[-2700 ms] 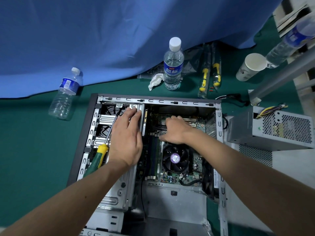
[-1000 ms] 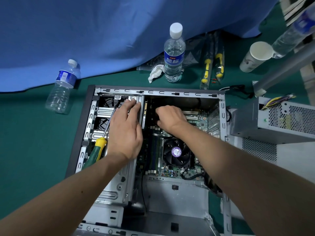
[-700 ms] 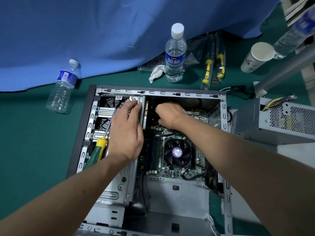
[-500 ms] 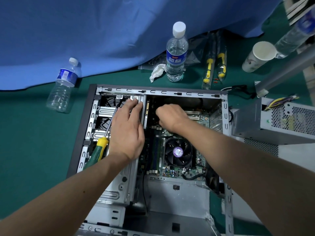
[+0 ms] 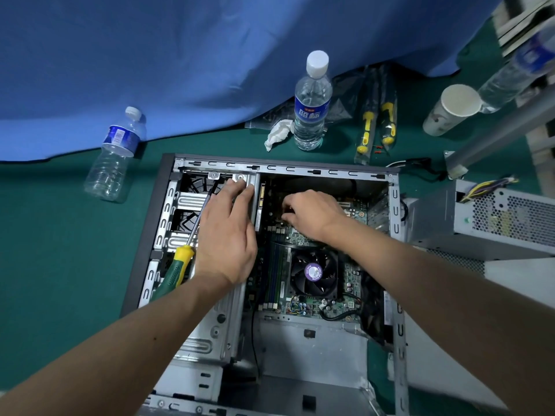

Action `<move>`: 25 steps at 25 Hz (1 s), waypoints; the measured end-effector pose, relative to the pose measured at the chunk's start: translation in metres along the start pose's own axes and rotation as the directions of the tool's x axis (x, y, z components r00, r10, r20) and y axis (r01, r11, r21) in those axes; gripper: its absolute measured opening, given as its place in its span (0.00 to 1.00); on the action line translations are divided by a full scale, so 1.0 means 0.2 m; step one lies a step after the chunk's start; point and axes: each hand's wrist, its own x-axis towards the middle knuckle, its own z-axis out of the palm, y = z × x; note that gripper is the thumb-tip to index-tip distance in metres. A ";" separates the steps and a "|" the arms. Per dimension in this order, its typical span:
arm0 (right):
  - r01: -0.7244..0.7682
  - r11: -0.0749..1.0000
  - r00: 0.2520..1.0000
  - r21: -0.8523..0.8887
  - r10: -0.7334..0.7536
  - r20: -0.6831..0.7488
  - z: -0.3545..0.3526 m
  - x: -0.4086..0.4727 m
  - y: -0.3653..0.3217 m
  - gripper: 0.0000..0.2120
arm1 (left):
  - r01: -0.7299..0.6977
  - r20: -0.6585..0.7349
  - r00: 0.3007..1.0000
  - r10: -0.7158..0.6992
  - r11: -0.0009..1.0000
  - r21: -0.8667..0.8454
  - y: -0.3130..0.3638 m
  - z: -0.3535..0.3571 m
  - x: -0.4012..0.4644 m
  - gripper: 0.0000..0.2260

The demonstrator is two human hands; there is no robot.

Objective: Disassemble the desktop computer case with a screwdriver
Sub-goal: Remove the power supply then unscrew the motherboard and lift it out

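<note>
The open desktop case point(image 5: 300, 169) lies on its side on a green mat. My left hand point(image 5: 228, 235) rests flat on the metal drive cage point(image 5: 186, 202), fingers straight and reaching its top edge. A screwdriver point(image 5: 180, 262) with a green and yellow handle lies on the cage along that hand's thumb side, its shaft pointing up. My right hand point(image 5: 312, 211) is inside the case over the top of the motherboard point(image 5: 351, 280), fingers curled and pinching a small connector that they mostly hide. The CPU fan point(image 5: 313, 273) sits just below that hand.
A removed power supply point(image 5: 495, 217) lies right of the case. An upright water bottle point(image 5: 312, 103), a tissue point(image 5: 279, 133), bagged screwdrivers point(image 5: 375, 124) and a paper cup point(image 5: 450, 109) stand behind it. A second bottle point(image 5: 114, 154) lies at left under the blue cloth point(image 5: 180, 55).
My right hand has moved up and left from above the CPU fan to the motherboard's top area, with its fingers curled tighter. My left hand and the screwdriver have stayed put.
</note>
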 end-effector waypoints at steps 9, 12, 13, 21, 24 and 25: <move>-0.187 0.838 0.968 0.512 0.246 -0.050 -0.18 -0.38 0.02 0.12 | -0.003 -0.008 1.000 0.003 1.000 -0.005 0.00 -0.01 0.00 0.23; -0.204 0.672 0.928 0.712 0.364 -0.077 -0.23 -0.47 0.00 0.12 | 0.007 -0.001 1.000 -0.007 1.000 -0.022 0.01 -0.02 0.00 0.22; -0.197 0.607 0.916 0.770 0.394 -0.077 -0.24 -0.49 -0.02 0.12 | 0.010 0.011 1.000 -0.010 1.000 -0.023 0.01 -0.02 0.00 0.22; 0.010 -0.013 0.860 1.000 0.510 -0.002 -0.29 -0.68 -0.24 0.13 | 0.186 0.298 0.953 -0.058 0.888 -0.421 0.08 -0.27 -0.02 0.19; 0.133 -0.271 0.846 0.953 0.532 0.033 -0.31 -0.72 -0.27 0.10 | 0.384 0.436 0.892 -0.123 0.714 -0.585 0.19 -0.34 -0.15 0.25; 0.162 -0.340 0.851 0.927 0.523 0.043 -0.32 -0.73 -0.28 0.09 | 0.464 0.485 0.860 -0.158 0.638 -0.615 0.22 -0.35 -0.18 0.27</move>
